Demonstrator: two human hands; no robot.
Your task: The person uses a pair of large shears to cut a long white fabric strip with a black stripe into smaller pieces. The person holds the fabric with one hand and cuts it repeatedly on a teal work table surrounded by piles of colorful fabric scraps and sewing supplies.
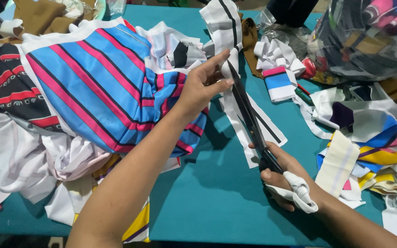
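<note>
Two hands at work: my left hand (201, 87) pinches a white, black-striped fabric strip (235, 82) above the teal counter (217, 202); my right hand (283, 177) grips black scissors (250, 117) lying along the strip.

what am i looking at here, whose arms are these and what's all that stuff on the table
This is one picture from a camera worn on a person's head, looking down at their own bare arms. There is no machine. The left hand pinches a white fabric strip with a black line, holding it up. The right hand grips long black scissors, blades against that strip, with white cloth wrapped around the handle. Below is a teal table. On it lie a blue and pink striped cloth, scattered fabric scraps and a clear plastic bag of scraps.
</note>
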